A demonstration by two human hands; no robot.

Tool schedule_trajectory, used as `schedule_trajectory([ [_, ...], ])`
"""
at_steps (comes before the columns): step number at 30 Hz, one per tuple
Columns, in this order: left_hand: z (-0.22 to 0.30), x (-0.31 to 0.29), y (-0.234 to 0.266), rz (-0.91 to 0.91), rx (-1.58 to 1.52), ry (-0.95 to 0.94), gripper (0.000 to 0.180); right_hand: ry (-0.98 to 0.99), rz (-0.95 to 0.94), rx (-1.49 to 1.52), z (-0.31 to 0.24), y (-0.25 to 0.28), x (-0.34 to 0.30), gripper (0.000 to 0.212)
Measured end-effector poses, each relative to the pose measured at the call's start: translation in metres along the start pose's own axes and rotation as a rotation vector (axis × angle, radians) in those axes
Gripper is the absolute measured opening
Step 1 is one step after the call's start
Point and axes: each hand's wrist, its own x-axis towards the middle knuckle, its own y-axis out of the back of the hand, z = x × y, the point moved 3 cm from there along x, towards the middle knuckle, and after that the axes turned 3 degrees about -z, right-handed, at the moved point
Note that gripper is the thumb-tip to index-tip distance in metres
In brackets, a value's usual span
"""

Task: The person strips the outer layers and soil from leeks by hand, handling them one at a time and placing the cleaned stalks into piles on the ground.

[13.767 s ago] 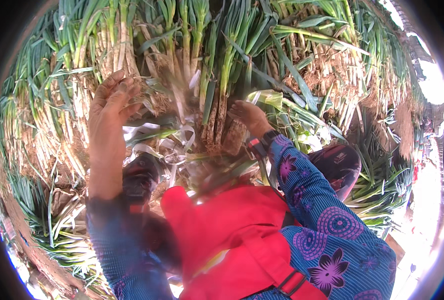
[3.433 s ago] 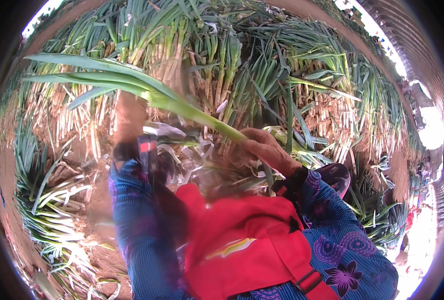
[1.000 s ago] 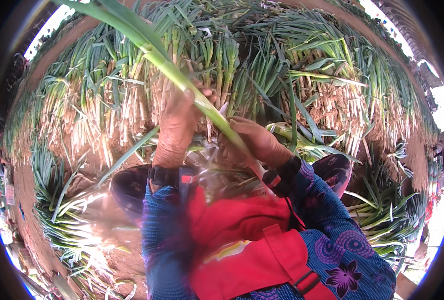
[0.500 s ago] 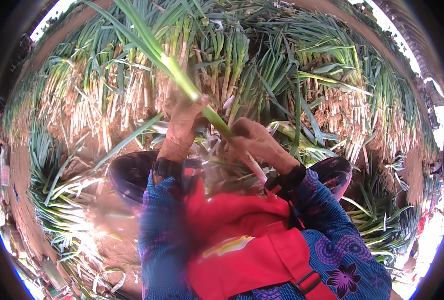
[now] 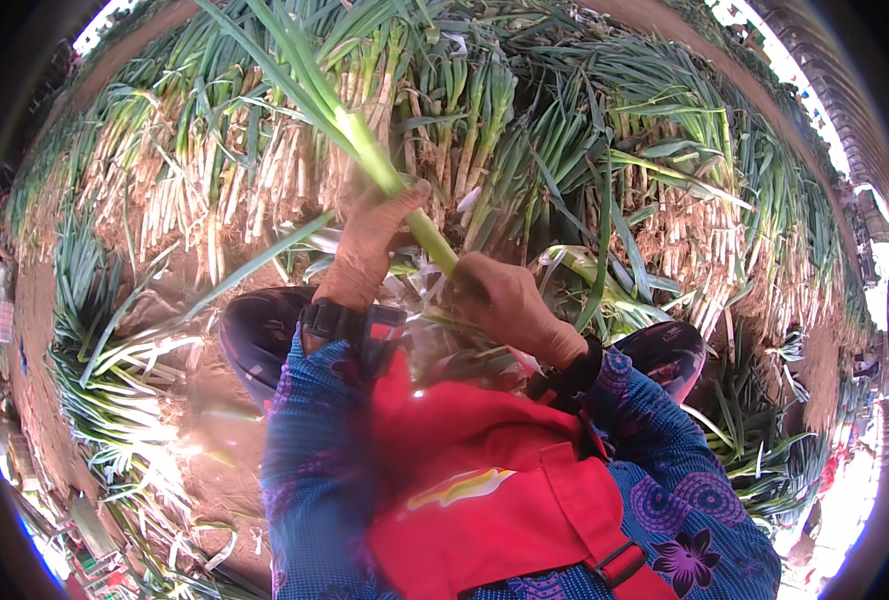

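Note:
A big green onion (image 5: 366, 142) slants across the middle, its long leaves pointing up and left. My left hand (image 5: 364, 245) is closed round its pale green shaft, thumb lying along the top. Lower down, my right hand (image 5: 512, 306) is wrapped round the same stalk with curled fingers. That hand and my wrist hide most of the white root end. Below my hands, loose peelings (image 5: 444, 355) lie between my knees, partly blurred.
Beyond my hands, a long bank of green onions (image 5: 264, 180) lies with its roots facing me. Peeled stalks (image 5: 129, 400) are heaped at my left on brown soil (image 5: 229, 480). More green onions (image 5: 764, 455) lie at right. My red apron (image 5: 494, 525) covers my lap.
My right hand has shifted slightly down along the stalk and now covers the white lower part that showed before. The left hand keeps its hold; the view has shifted slightly.

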Motion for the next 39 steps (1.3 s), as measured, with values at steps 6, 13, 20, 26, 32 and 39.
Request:
schedule_trajectory([
  [6, -0.011, -0.002, -0.005, -0.041, 0.065, 0.08, 0.042, 0.337, -0.147, -0.094, -0.026, -0.022, -0.019, 0.017],
  [13, -0.023, 0.008, -0.006, 0.11, -0.35, -0.188, 0.025, 0.342, 0.029, 0.076, -0.022, 0.006, -0.028, 0.017],
  [20, 0.011, 0.033, 0.053, 0.454, -0.29, -0.267, 0.033, -0.246, 0.471, 1.257, 0.033, 0.052, -0.022, 0.012],
  [26, 0.036, 0.034, 0.08, 0.668, -0.401, -0.364, 0.037, -0.355, 0.703, 1.497, 0.101, 0.092, -0.048, 0.02],
  [32, 0.052, 0.027, 0.126, 0.833, -0.37, -0.382, 0.033, -0.25, 0.739, 1.603, 0.128, 0.124, -0.069, 0.021],
  [39, 0.065, 0.031, 0.19, 0.75, -0.278, -0.368, 0.033, -0.242, 0.948, 1.375, 0.268, 0.244, -0.174, 0.018],
])
